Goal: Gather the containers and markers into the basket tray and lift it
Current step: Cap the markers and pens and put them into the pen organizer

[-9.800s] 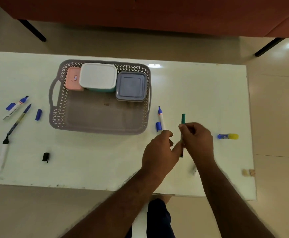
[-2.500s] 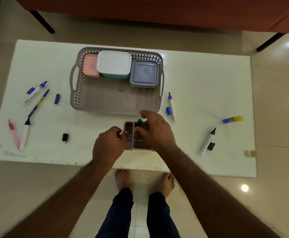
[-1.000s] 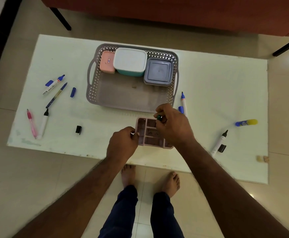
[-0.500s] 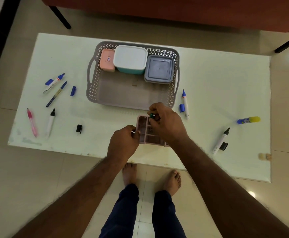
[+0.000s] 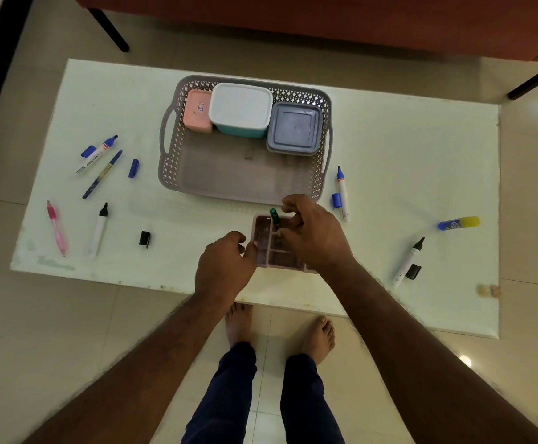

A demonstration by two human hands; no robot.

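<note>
A grey lattice basket tray (image 5: 178, 174) sits mid-table with a pink box (image 5: 197, 113), a white-lidded teal container (image 5: 240, 107) and a grey-lidded container (image 5: 294, 128) along its far side. In front of it stands a pink divided organizer (image 5: 263, 241). My left hand (image 5: 226, 267) grips the organizer's left edge. My right hand (image 5: 312, 232) hovers over the organizer and pinches a green marker (image 5: 274, 216) standing upright in one compartment. Loose markers lie on the table: blue ones (image 5: 96, 153) at the left, a blue one (image 5: 342, 192) right of the tray.
On the white table (image 5: 405, 155) lie a pink pen (image 5: 57, 227), a black marker (image 5: 98, 229), a loose black cap (image 5: 144, 238), a blue pen (image 5: 103, 174), another black marker (image 5: 407, 262) and a glue stick (image 5: 458, 223). A sofa stands beyond the far edge.
The green marker went from being capped by both hands to standing in the organizer, which appeared in front of the tray. Over the last second the hands barely moved.
</note>
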